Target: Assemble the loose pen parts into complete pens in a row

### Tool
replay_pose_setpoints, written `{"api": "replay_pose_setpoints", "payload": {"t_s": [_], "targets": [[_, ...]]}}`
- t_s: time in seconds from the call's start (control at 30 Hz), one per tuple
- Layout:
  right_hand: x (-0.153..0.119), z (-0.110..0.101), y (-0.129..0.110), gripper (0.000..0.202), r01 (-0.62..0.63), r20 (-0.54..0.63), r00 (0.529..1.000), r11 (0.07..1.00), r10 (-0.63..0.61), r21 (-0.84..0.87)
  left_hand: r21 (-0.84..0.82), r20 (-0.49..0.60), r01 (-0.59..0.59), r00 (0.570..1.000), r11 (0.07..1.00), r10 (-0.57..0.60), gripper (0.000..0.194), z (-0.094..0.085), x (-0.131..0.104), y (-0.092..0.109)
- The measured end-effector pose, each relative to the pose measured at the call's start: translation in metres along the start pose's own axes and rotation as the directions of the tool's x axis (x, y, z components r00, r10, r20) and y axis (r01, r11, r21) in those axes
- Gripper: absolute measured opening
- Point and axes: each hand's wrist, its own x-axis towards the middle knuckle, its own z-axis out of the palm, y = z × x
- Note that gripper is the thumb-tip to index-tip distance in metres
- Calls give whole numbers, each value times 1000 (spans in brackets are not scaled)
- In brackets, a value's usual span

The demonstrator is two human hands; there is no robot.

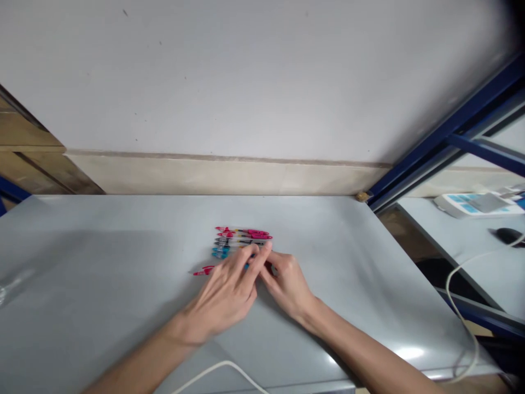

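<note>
A row of pens with clear barrels lies side by side on the grey table point(123, 306): pink-red pens point(260, 235) at the far side, a black pen point(223, 241) in the middle, and blue pens point(220, 251) nearer me. My left hand point(232, 290) is closed at the near side of the row, its fingers bent and partly covering the blue pens. Another red pen point(204, 270) sticks out leftward from beneath this hand. Touching its fingertips, my right hand point(289, 284) is closed in a pinch; what lies between its fingers is hidden.
A wall point(229, 175) borders the table's back edge. Blue metal framing point(426, 131) rises at the right. Beyond it, a second table holds a white device point(478, 205) and a black mouse point(508, 236). A white cable point(449, 284) hangs at the right; another white cable point(223, 363) crosses the front.
</note>
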Motion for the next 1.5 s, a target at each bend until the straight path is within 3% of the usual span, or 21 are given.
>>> {"api": "replay_pose_setpoints", "payload": {"t_s": [0.13,0.27,0.4,0.5,0.6,0.8,1.0,1.2,1.37,1.5], "targets": [[2,-2,-2,35,-126,25,992,991,125,55,-129,-78,-101,993,986,92,87,2,0,-1],[5,-4,-4,45,-245,51,969,953,240,176,-320,-185,-104,982,942,45,83,-7,5,-9],[11,-11,-3,49,-290,14,954,913,299,288,-276,-275,-63,961,959,-16,73,-19,9,-30],[15,-16,-1,43,-253,-46,956,890,291,379,-173,-265,64,958,983,-109,46,-22,11,-48],[17,-19,0,34,-234,-55,957,874,284,425,-146,-259,68,960,987,-104,14,-20,12,-57],[19,-22,3,63,-332,-21,936,900,351,283,-219,-240,4,969,976,-58,11,-16,11,-53],[24,-25,1,39,-250,-21,961,905,274,345,-280,-195,42,976,959,-99,15,-13,11,-61],[23,-24,0,62,-316,68,949,922,309,222,-271,-223,2,973,962,-64,16,-12,11,-66],[24,-21,5,40,-193,5,979,923,203,334,-330,-168,56,979,942,-117,17,-16,10,-64],[26,-23,8,47,-211,20,977,934,214,288,-287,-187,12,980,958,-69,20,-17,10,-63]]}}
